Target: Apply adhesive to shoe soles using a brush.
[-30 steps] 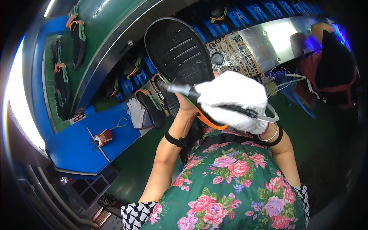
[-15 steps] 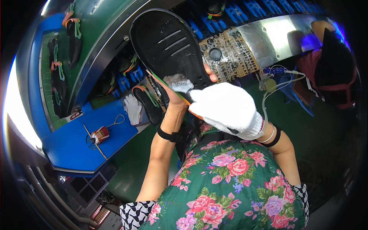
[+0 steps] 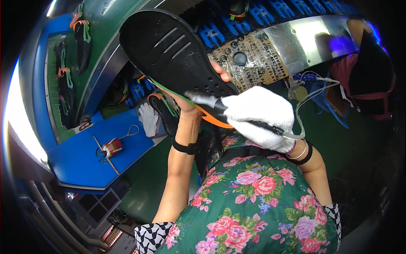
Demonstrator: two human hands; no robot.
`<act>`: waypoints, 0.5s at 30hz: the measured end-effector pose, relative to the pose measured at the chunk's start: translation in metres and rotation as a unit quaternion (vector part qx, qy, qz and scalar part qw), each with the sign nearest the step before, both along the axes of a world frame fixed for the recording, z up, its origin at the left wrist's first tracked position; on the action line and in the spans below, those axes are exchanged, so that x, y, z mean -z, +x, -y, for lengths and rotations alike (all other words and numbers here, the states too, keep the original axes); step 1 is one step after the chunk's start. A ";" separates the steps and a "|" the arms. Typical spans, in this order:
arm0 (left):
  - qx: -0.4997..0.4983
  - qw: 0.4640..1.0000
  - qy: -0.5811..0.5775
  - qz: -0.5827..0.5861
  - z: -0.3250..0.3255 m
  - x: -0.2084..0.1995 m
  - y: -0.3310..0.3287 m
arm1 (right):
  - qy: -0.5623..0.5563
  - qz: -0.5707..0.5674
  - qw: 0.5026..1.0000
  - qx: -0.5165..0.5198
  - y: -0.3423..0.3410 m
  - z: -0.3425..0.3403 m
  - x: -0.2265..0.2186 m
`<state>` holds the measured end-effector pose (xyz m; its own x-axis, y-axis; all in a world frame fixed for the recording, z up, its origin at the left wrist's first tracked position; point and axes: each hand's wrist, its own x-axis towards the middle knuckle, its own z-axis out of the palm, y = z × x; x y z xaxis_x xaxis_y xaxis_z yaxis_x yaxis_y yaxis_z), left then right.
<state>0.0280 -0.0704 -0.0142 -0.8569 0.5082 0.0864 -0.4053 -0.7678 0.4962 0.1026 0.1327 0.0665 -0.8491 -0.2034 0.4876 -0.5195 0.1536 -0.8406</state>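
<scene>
A large black shoe sole point(image 3: 173, 55), with grooves at its wide end and small holes toward its narrower end, is held up before me. Green and orange trim shows along its lower edge. My bare left hand point(image 3: 189, 106) grips it from beneath, with fingertips curled over the far edge. In a white knitted glove, my right hand point(image 3: 260, 116) is closed round the dark handle of a brush point(image 3: 205, 99). A thin pale hose runs up to that handle. The brush's bristle end lies at the sole's near edge, close to the left hand; whether it touches is hard to tell.
Behind the sole runs a line with blue racks point(image 3: 281, 8) and a taped cardboard panel point(image 3: 249, 59). At left, a blue table point(image 3: 80, 156) bears a red container point(image 3: 112, 148) with a stick across it. White gloves point(image 3: 148, 120) lie beside another black sole point(image 3: 163, 114). Someone sits at far right.
The sole has shifted left and tilted further. My right hand has moved slightly right, and the brush now sits at the near edge rather than over the sole's surface.
</scene>
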 end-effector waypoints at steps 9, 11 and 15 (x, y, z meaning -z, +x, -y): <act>-0.033 0.998 -0.047 -0.039 0.003 -0.009 -0.007 | -0.067 0.047 0.997 0.015 0.001 -0.001 0.008; -0.013 0.999 -0.010 -0.038 0.004 -0.009 -0.010 | -0.021 0.017 0.999 0.016 0.004 0.000 0.004; -0.026 0.998 -0.020 -0.050 0.003 -0.010 -0.009 | -0.019 0.035 0.999 -0.006 0.007 0.002 0.003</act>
